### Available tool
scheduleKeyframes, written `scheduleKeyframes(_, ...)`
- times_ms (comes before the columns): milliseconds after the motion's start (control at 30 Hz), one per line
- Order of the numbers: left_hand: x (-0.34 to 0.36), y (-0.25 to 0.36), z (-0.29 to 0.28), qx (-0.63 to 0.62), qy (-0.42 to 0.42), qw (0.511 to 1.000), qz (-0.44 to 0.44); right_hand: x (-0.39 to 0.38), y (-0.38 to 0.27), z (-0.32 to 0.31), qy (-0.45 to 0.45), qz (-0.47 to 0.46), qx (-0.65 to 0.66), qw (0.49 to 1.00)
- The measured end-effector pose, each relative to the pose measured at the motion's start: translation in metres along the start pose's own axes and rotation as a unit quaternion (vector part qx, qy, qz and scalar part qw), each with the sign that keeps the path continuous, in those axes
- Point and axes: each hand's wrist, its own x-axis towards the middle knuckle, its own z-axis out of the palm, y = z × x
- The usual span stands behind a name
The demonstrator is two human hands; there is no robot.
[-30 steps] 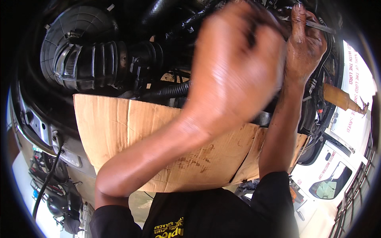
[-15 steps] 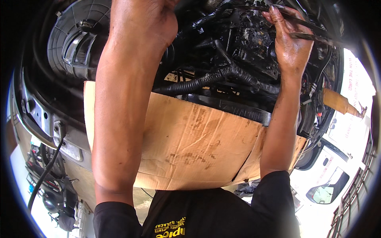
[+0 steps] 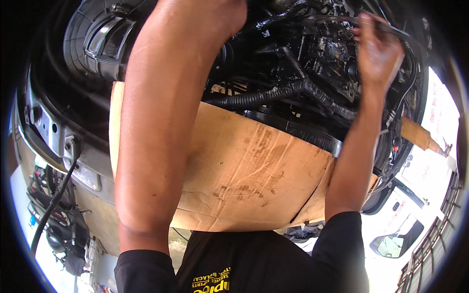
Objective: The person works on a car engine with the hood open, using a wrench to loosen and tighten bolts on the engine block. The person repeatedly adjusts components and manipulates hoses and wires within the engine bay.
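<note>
My left hand point(image 3: 233, 13) reaches over the engine bay to the picture's top edge. Only its wrist end shows; the fingers lie out of the picture. My right hand point(image 3: 380, 56) is at the upper right above oily black engine parts point(image 3: 332, 53), somewhat smeared by motion. Its bent fingers close around a long, dark, slender thing point(image 3: 337, 18) whose kind I cannot make out. Below the hands runs a ribbed black corrugated tube point(image 3: 264, 96) with a branch. A brown cardboard sheet point(image 3: 234, 161) lies over the vehicle's front edge, between my forearms and against my body.
A round black ribbed housing point(image 3: 80, 44) sits at the upper left. Beside it is the metal front frame point(image 3: 46, 124), with a black cable point(image 3: 58, 195) hanging down. A yellowish-brown bottle point(image 3: 417, 133) stands at the right edge. Beyond are a white vehicle point(image 3: 391, 215) and a motorcycle point(image 3: 56, 224).
My right hand has moved to the right and slightly down, with the dark slender thing in its fingers. My left forearm has shifted a little to the right. The whole view has tilted slightly.
</note>
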Motion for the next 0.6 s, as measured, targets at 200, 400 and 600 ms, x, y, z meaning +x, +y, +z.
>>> scheduleKeyframes(200,-0.02,0.01,0.009,0.274,-0.102,0.956,-0.027,-0.022,-0.018,0.003,-0.011,-0.064,0.068,0.996)
scheduleKeyframes(400,0.014,-0.019,0.017,0.525,-0.182,0.831,0.02,-0.034,-0.021,0.038,-0.133,-0.116,-0.026,0.984)
scheduleKeyframes(600,0.032,-0.031,0.023,0.577,-0.205,0.79,0.028,-0.037,-0.009,0.048,-0.068,-0.209,-0.003,0.975)
